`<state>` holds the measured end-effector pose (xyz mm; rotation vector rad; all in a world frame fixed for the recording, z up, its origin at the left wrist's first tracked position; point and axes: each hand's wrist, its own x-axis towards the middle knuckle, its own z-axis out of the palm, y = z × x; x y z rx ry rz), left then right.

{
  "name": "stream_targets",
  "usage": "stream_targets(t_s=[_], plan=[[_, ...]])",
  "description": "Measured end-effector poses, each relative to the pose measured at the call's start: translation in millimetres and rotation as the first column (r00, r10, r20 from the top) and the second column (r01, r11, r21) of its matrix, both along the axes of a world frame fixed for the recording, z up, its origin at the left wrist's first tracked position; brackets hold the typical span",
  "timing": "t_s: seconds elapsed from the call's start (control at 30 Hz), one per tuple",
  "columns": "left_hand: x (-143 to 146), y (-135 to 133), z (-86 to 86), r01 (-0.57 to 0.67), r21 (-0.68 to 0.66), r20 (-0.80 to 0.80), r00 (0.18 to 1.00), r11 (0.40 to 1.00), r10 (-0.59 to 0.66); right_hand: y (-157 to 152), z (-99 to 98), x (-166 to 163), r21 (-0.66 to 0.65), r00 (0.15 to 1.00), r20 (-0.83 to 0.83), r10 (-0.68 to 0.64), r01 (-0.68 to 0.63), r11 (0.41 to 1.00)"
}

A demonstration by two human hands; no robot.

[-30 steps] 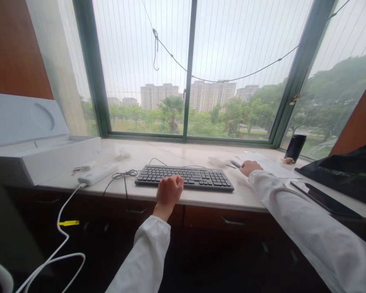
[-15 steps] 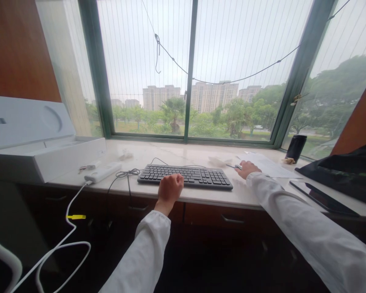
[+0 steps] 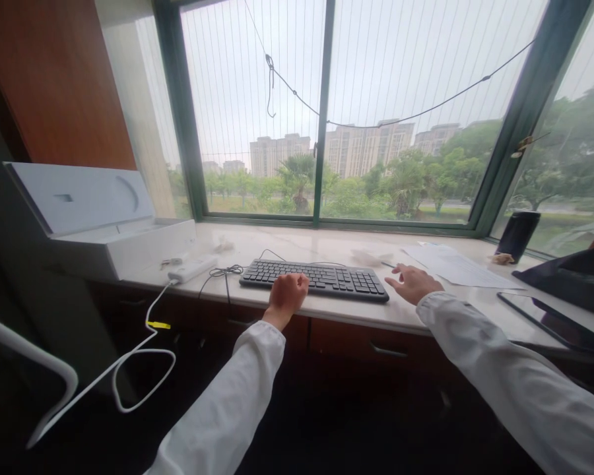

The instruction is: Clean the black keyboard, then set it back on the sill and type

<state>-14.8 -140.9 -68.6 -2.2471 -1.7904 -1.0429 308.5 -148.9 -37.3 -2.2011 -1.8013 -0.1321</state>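
A black keyboard [image 3: 321,278] lies on the pale stone sill [image 3: 297,245] in front of the window. My left hand [image 3: 287,295] is curled into a fist, resting at the keyboard's near edge. My right hand [image 3: 412,282] hovers just right of the keyboard with its fingers spread and nothing in it. A thin pen-like object [image 3: 389,264] lies on the sill just beyond its fingertips. Both arms wear white sleeves.
An open white box [image 3: 113,231] stands at the left, with a white power strip [image 3: 192,268] and its hanging cable beside it. Papers [image 3: 453,266], a dark cup [image 3: 516,236], a black bag [image 3: 571,280] and a dark tablet [image 3: 549,320] lie at the right.
My right hand has pulled back from the pen-like object and opened its fingers. The view has shifted left; the left fist stays at the keyboard's edge.
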Motion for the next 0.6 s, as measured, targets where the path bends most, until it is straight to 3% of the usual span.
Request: stream_targets(t_s=[0.2, 0.37, 0.47, 0.6], plan=[[-9, 7, 9.8, -0.011, -0.029, 0.059, 0.998, 1.000, 0.012, -8, -3.4, -9, -0.003, 0.998, -0.062, 0.009, -0.009, 1.000], [-46, 26, 31.7, -0.198, -0.044, 0.024, 0.980, 0.979, 0.199, -11, -6.6, -10, -0.024, 0.995, -0.099, 0.028, -0.031, 0.999], [-75, 43, 44.6, -0.341, -0.174, -0.081, 0.940, 0.924, 0.332, -6, -7.8, -8, -0.038, 0.994, -0.105, 0.018, -0.022, 0.999], [-104, 65, 50.4, -0.364, -0.309, -0.161, 0.931, 0.879, 0.329, 8, -11.1, -7, -0.068, 0.993, -0.118, 0.011, -0.019, 0.997]])
